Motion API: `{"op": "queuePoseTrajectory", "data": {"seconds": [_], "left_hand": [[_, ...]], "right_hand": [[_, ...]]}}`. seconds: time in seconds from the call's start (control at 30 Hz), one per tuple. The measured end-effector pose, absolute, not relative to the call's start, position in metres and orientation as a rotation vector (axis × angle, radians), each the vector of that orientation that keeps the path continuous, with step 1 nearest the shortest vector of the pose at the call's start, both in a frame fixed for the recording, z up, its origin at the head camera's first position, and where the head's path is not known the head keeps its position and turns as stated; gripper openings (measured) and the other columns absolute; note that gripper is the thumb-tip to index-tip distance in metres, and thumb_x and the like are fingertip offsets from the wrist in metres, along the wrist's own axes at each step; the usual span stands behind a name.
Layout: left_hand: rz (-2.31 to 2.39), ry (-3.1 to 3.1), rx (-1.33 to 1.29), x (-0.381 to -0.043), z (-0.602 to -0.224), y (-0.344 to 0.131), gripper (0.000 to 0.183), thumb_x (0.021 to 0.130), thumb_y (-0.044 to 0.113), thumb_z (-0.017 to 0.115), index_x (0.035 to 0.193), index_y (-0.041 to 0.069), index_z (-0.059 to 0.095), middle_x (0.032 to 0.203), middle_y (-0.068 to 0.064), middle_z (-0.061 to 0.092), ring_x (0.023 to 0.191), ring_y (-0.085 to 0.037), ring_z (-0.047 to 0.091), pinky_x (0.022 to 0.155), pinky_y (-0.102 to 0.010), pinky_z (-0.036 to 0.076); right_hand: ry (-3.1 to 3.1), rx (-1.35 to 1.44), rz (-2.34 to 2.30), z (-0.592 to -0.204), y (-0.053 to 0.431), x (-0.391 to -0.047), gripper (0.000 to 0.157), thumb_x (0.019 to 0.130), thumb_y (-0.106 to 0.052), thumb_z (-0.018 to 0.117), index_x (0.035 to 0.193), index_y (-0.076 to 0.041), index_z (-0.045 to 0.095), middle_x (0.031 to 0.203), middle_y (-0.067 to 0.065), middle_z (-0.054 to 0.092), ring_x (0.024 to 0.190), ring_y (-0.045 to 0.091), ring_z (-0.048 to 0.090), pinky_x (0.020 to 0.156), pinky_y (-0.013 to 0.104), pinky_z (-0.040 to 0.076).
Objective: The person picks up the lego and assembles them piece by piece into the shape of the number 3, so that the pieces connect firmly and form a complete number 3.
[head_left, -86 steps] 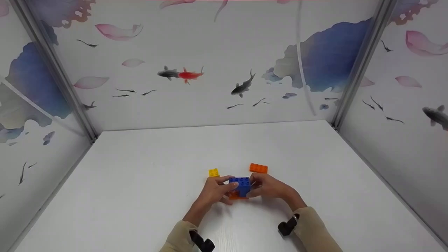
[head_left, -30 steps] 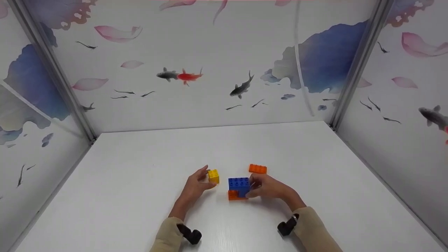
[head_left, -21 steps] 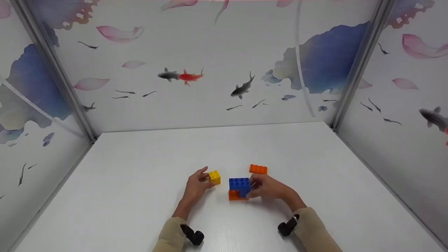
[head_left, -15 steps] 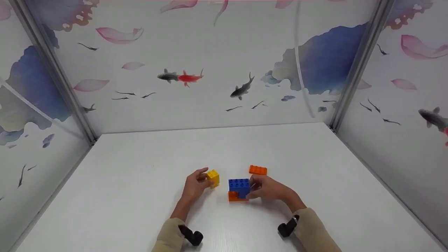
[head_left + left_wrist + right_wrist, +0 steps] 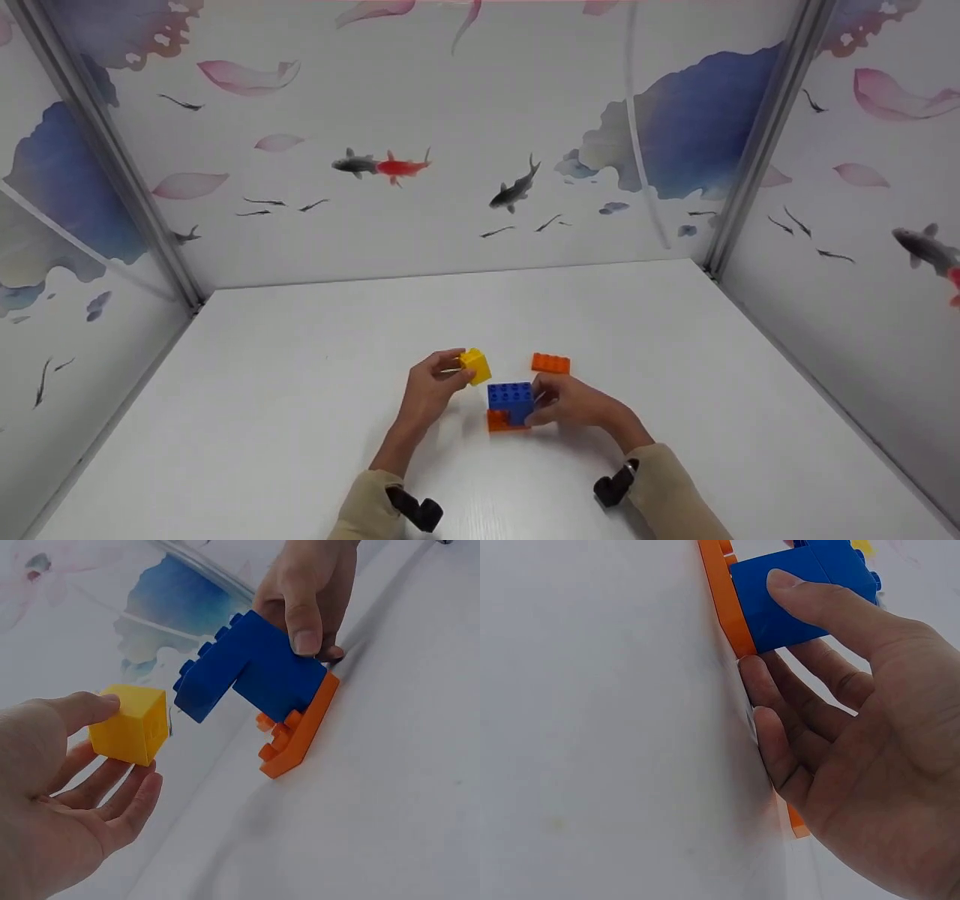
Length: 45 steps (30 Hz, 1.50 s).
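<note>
My left hand point(image 5: 431, 388) pinches a yellow building brick point(image 5: 477, 367) between thumb and fingers. The brick is raised and tilted, left of and behind a small stack. In that stack, blue building bricks point(image 5: 281, 679) stand on an orange studded base point(image 5: 313, 731); the upper blue brick juts out sideways over the base's bare studs. My right hand point(image 5: 581, 401) grips the stack's right end, thumb on the blue side in the right wrist view. A gap separates the yellow brick from the blue bricks in the left wrist view.
A loose orange brick point(image 5: 551, 364) lies behind my right hand on the white table point(image 5: 300, 420). Walls with printed fish and petals point(image 5: 450, 90) enclose the table at the back and both sides.
My left hand has let go of the stack, moved left to the yellow brick, taken hold of it and lifted it toward the stack, tilting it. The right hand has kept its grip.
</note>
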State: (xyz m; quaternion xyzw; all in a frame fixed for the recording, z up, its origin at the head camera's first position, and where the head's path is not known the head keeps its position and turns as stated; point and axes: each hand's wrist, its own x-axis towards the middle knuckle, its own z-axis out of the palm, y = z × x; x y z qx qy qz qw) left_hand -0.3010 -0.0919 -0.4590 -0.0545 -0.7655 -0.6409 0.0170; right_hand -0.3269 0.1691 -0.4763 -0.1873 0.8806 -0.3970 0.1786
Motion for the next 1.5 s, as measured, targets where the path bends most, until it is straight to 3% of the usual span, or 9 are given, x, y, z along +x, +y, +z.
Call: {"op": "queuePoseTrajectory", "data": {"seconds": [0.43, 0.87, 1.23, 1.5], "left_hand": [[-1.899, -2.38, -0.358, -0.291, -0.44, -0.072, 0.043, 0.094, 0.023, 0.07, 0.132, 0.004, 0.063, 0.127, -0.015, 0.067, 0.115, -0.027, 0.065, 0.097, -0.034, 0.058], [-1.924, -2.382, -0.534, -0.293, -0.451, -0.056, 0.042, 0.094, 0.018, 0.071, 0.133, 0.008, 0.063, 0.13, -0.011, 0.066, 0.12, -0.027, 0.064, 0.106, -0.039, 0.052], [-1.937, -2.369, -0.566, -0.295, -0.459, -0.053, 0.04, 0.094, 0.019, 0.07, 0.131, 0.007, 0.063, 0.131, -0.015, 0.065, 0.119, -0.031, 0.066, 0.101, -0.036, 0.055], [-1.914, -2.384, -0.605, -0.295, -0.462, -0.049, 0.039, 0.093, 0.02, 0.072, 0.13, 0.01, 0.063, 0.129, -0.012, 0.066, 0.118, -0.028, 0.066, 0.103, -0.035, 0.054]], "right_hand": [[2.464, -0.563, -1.15, -0.479, 0.17, -0.328, 0.032, 0.086, -0.028, 0.08, 0.109, -0.015, 0.062, 0.11, 0.004, 0.066, 0.102, 0.021, 0.059, 0.098, 0.045, 0.054], [2.448, -0.596, -1.167, -0.478, 0.172, -0.326, 0.031, 0.087, -0.026, 0.078, 0.111, -0.014, 0.063, 0.109, 0.003, 0.066, 0.1, 0.02, 0.059, 0.097, 0.043, 0.054], [2.47, -0.603, -1.156, -0.479, 0.173, -0.327, 0.031, 0.087, -0.026, 0.078, 0.11, -0.014, 0.062, 0.111, 0.004, 0.065, 0.102, 0.02, 0.059, 0.099, 0.045, 0.054], [2.459, -0.68, -1.159, -0.479, 0.174, -0.328, 0.038, 0.089, -0.024, 0.076, 0.124, -0.017, 0.062, 0.117, 0.003, 0.064, 0.104, 0.021, 0.058, 0.102, 0.046, 0.052]]}}
